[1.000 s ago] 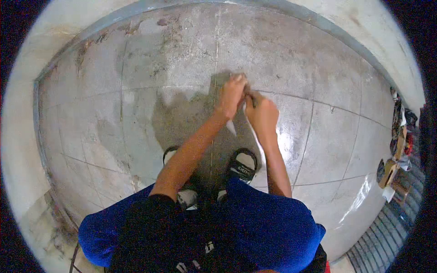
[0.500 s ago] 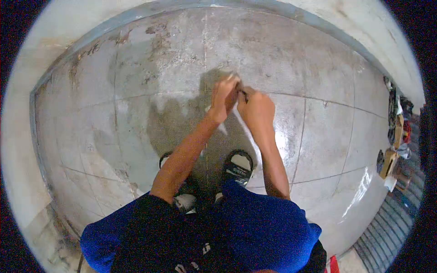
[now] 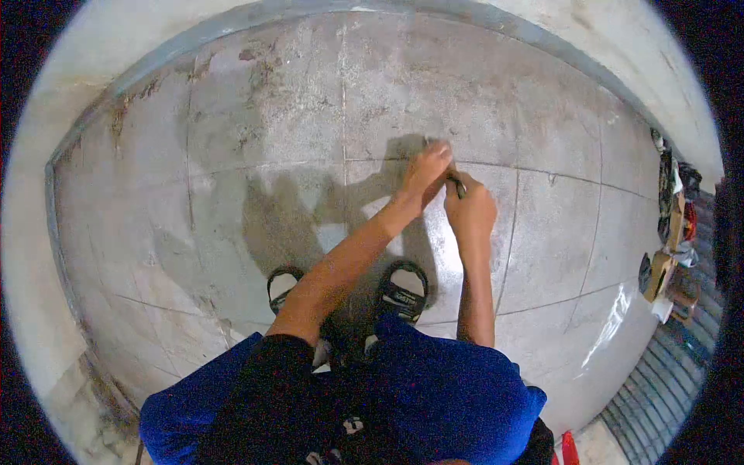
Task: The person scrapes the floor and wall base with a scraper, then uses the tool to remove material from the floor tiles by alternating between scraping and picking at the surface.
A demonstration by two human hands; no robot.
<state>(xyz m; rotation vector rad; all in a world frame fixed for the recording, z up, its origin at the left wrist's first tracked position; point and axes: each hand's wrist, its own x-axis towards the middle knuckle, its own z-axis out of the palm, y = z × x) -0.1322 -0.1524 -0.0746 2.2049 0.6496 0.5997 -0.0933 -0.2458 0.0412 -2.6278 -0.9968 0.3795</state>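
My left hand [image 3: 426, 172] is closed, its fingers curled together above the tiled floor [image 3: 271, 209]. Close by on its right, my right hand [image 3: 473, 208] is closed around a small dark object [image 3: 460, 188], which is mostly hidden by the fingers. Whatever my left fingers hold is blurred and too small to name. The two hands nearly touch at the fingertips. Below them are my feet in dark sandals [image 3: 404, 298].
A pale wall [image 3: 232, 14] curves round the far side of the floor. At the right edge lie a cardboard box [image 3: 660, 274], a red item [image 3: 690, 222] and other mixed items, beside a ribbed grey surface [image 3: 659, 395].
Both hands have moved to the right and slightly down, staying close together. The pale streak that was visible below them no longer shows.
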